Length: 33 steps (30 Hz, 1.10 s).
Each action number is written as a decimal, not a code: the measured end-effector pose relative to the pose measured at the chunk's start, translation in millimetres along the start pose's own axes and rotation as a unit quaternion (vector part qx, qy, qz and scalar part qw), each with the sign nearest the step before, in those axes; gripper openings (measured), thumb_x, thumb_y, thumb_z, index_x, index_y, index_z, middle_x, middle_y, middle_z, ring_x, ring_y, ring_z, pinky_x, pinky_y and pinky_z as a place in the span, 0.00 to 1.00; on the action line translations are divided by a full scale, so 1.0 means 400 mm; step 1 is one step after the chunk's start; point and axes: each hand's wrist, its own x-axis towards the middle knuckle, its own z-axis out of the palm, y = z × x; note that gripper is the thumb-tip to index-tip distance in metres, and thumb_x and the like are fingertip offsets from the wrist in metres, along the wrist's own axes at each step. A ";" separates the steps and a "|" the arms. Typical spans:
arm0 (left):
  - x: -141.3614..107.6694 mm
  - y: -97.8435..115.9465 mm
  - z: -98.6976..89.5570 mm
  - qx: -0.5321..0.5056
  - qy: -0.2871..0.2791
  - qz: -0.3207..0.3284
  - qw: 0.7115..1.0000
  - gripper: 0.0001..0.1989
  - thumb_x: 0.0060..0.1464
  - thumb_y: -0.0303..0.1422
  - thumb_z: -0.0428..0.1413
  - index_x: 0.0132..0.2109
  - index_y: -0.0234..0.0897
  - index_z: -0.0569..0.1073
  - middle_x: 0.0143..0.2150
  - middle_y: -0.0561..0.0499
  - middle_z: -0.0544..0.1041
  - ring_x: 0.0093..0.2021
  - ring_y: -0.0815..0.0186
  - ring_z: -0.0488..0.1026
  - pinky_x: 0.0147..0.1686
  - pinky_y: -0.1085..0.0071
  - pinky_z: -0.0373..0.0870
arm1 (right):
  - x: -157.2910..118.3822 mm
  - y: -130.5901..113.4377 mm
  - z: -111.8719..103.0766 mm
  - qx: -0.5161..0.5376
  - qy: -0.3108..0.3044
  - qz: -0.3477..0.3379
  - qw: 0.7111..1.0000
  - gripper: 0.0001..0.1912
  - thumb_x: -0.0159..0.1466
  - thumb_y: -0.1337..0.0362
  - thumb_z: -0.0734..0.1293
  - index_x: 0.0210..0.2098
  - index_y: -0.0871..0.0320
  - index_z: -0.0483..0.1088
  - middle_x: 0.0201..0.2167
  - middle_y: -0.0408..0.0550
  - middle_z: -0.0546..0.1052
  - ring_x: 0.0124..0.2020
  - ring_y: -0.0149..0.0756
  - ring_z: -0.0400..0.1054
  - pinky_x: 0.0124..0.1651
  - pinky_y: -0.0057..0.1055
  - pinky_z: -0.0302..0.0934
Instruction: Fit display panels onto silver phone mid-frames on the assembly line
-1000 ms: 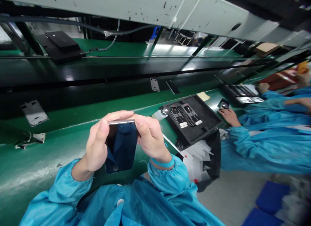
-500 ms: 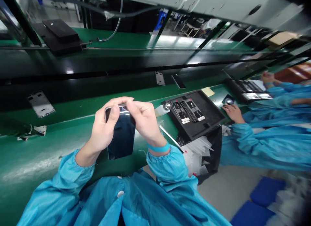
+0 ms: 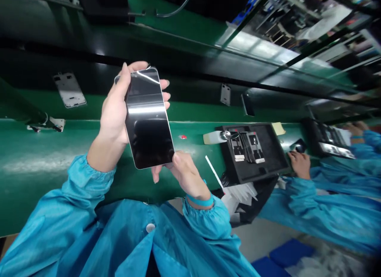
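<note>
Where the blue sleeves fill the lower frame, the nearest item is the right hand (image 3: 181,172), its fingertips pinching the lower right corner of a phone (image 3: 149,118); grip closed on that corner only. Just above, at centre left, the left hand (image 3: 114,110) wraps the phone's upper half from behind, thumb along the left edge and fingers showing past the right edge; grip clenched on the body. The phone stands nearly upright in the air, dark glass toward the camera, well clear of the counter (image 3: 44,158), with a thin film (image 3: 147,75) catching light and seeming to lift at the top edge. Judgement: this looks like an inspection or film-handling step, best done by keeping fingers on the edges, off the glass, and tilting the screen to the light to show dust or bubbles. Further back, centre right: a black tray (image 3: 268,166) holding small parts, a yellow note (image 3: 278,128) at its far corner, a white strip (image 3: 212,172) on the counter's near edge, white sheets (image 3: 242,191) below the tray. Right edge: a co-worker's hand (image 3: 299,164) resting by the tray. Upper left, on the dark belt: a grey backplate (image 3: 70,89); two smaller parts (image 3: 225,94) at centre.
</note>
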 end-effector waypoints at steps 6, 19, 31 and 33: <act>-0.010 0.011 -0.002 0.013 -0.021 0.023 0.999 0.22 0.82 0.44 0.36 0.58 0.37 0.71 0.39 0.48 0.84 0.36 0.61 0.87 0.38 0.66 0.85 | -0.009 0.016 -0.005 -0.040 0.014 -0.020 0.999 0.34 0.81 0.47 0.57 0.24 0.56 0.72 0.17 0.43 0.71 0.19 0.32 0.64 0.29 0.32 0.59; 0.004 -0.034 0.015 0.009 0.008 0.149 0.989 0.37 0.76 0.55 0.25 0.50 0.34 0.70 0.34 0.46 0.84 0.29 0.61 0.85 0.29 0.66 0.82 | 0.020 0.133 0.039 0.014 0.084 0.013 0.996 0.37 0.74 0.38 0.65 0.17 0.56 0.68 0.13 0.43 0.68 0.15 0.29 0.63 0.20 0.28 0.56; 0.050 -0.088 0.038 0.083 0.105 0.239 0.962 0.33 0.64 0.69 0.48 0.42 0.43 0.72 0.30 0.56 0.83 0.29 0.61 0.80 0.31 0.65 0.82 | 0.124 0.133 0.003 0.078 0.011 0.111 0.991 0.29 0.72 0.44 0.72 0.26 0.61 0.73 0.18 0.42 0.74 0.19 0.28 0.68 0.28 0.27 0.68; 0.081 -0.115 0.028 0.109 0.112 0.202 0.967 0.32 0.62 0.68 0.50 0.42 0.43 0.73 0.32 0.55 0.84 0.33 0.58 0.83 0.36 0.60 0.84 | 0.113 0.154 -0.035 0.079 -0.004 0.108 0.991 0.28 0.75 0.45 0.68 0.30 0.64 0.76 0.21 0.44 0.76 0.21 0.29 0.71 0.31 0.27 0.69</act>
